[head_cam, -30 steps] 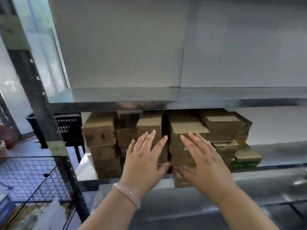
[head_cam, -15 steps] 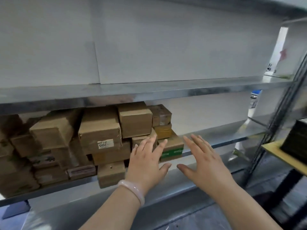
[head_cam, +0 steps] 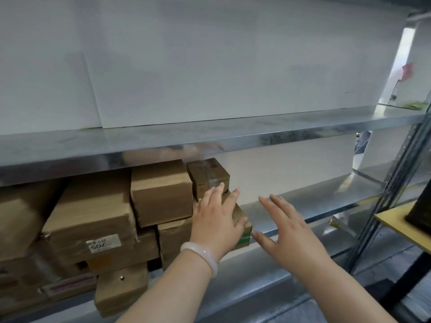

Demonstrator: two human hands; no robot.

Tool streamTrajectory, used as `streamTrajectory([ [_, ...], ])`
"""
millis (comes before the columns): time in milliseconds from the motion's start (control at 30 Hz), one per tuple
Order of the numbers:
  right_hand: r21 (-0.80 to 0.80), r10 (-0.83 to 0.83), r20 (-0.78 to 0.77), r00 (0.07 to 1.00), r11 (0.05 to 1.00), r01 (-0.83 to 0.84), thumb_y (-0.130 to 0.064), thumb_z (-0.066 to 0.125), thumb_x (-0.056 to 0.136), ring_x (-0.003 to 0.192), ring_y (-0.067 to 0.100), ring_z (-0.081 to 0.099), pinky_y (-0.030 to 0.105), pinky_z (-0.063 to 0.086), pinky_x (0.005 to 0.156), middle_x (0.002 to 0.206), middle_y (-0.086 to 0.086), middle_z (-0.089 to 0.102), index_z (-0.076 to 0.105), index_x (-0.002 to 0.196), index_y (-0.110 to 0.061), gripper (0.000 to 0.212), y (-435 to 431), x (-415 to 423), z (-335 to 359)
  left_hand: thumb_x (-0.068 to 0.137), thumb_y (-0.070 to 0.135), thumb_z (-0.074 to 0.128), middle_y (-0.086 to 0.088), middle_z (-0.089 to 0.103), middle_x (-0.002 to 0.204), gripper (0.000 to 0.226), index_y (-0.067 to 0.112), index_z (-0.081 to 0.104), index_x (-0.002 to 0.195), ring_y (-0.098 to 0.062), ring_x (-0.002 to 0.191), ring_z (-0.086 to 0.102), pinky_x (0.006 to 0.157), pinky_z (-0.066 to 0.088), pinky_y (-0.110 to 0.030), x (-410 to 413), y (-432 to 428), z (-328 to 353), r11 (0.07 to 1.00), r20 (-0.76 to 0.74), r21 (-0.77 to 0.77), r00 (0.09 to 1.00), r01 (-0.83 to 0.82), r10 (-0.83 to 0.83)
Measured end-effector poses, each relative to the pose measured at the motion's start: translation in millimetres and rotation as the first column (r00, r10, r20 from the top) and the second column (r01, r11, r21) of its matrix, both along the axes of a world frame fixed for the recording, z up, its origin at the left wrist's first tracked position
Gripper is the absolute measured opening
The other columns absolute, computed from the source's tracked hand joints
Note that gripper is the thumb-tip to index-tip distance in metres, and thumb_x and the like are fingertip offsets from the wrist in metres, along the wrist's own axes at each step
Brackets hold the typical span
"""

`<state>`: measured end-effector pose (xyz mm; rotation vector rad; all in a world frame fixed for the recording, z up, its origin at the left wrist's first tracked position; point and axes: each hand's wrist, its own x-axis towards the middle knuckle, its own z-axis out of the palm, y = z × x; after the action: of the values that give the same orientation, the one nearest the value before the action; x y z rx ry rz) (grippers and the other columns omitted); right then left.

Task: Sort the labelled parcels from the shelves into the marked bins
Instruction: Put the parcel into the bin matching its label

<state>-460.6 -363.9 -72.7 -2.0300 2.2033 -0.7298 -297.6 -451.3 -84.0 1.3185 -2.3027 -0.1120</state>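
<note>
Centre frame, head view: left hand (head_cam: 217, 220), fingers spread, lies over the green-banded parcel (head_cam: 244, 239) at the stack's (head_cam: 161, 192) right end on the lower shelf (head_cam: 314, 197), right hand (head_cam: 289, 231) splayed just beside; carton likely light, stiff, best gripped by opposite side faces.

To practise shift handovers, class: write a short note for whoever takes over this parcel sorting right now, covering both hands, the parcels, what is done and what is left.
Left hand: open, fingers straight, over the small brown cardboard box with a green band; contact unclear.
Right hand: open, beside it above the grey metal shelf, holding nothing.
Brown cardboard parcels stacked on that shelf's left.
Done: no parcel in hand yet.
Left: pick, read labels, bin everything; no bins in view.
</note>
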Motion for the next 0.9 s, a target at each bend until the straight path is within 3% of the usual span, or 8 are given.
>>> streamTrajectory([
  [200, 0.038, 0.043, 0.042, 0.998, 0.998, -0.044, -0.061, 0.053, 0.087, 0.146, 0.005, 0.009, 0.03, 0.022, 0.116, 0.159, -0.02, 0.004, 0.01, 0.149, -0.047, 0.077, -47.2, -8.3, -5.4, 0.094, 0.059, 0.048, -0.001, 0.023, 0.162, 0.062, 0.039, 0.032, 0.15, -0.025, 0.149, 0.013, 0.117, 0.024, -0.049, -23.8, -60.4, 6.3, 0.996, -0.021, -0.033, 0.996, -0.087, 0.086],
  [433, 0.055, 0.109, 0.118, 0.987, 0.992, -0.116, -0.064, 0.047, 0.088, 0.145, 0.004, 0.01, 0.032, 0.028, 0.115, 0.159, -0.02, 0.007, 0.012, 0.148, -0.049, 0.071, -91.2, -34.7, -12.4, 0.09, 0.069, 0.041, -0.008, 0.013, 0.165, 0.065, 0.039, 0.037, 0.148, -0.041, 0.147, 0.016, 0.115, 0.019, -0.058, -48.4, -109.6, 18.8, 0.942, 0.161, 0.101, 0.939, -0.321, 0.303],
  [667, 0.047, 0.303, 0.113, 0.946, 0.95, -0.31, -0.066, 0.044, 0.088, 0.143, 0.001, 0.011, 0.029, 0.026, 0.113, 0.157, -0.024, 0.009, 0.015, 0.146, -0.052, 0.066, -128.1, -65.0, -11.3, 0.089, 0.074, 0.037, -0.011, 0.012, 0.164, 0.08, 0.035, 0.019, 0.156, -0.043, 0.147, 0.009, 0.113, 0.021, -0.056, -64.6, -132.1, 21.7, 0.808, 0.299, 0.183, 0.815, -0.56, 0.497],
  [767, 0.055, 0.344, 0.1, 0.934, 0.935, -0.35, -0.068, 0.041, 0.087, 0.143, 0.001, 0.013, 0.029, 0.029, 0.112, 0.156, -0.027, 0.007, 0.011, 0.145, -0.055, 0.067, -139.2, -87.7, -7.9, 0.088, 0.07, 0.042, -0.007, 0.016, 0.163, 0.077, 0.038, 0.02, 0.154, -0.041, 0.147, 0.012, 0.108, 0.028, -0.054, -72.4, -134.4, 18.4, 0.751, 0.277, 0.244, 0.786, -0.613, 0.552],
  [900, 0.056, 0.376, 0.123, 0.918, 0.921, -0.385, -0.068, 0.041, 0.087, 0.143, 0.002, 0.014, 0.032, 0.029, 0.113, 0.156, -0.027, 0.006, 0.011, 0.146, -0.055, 0.067, -148.7, -118.8, -10.0, 0.084, 0.066, 0.049, 0.0, 0.032, 0.156, 0.067, 0.041, 0.039, 0.146, -0.036, 0.142, 0.023, 0.107, 0.031, -0.052, -78.8, -122.5, 11.9, 0.774, 0.144, 0.133, 0.785, -0.619, 0.603],
])
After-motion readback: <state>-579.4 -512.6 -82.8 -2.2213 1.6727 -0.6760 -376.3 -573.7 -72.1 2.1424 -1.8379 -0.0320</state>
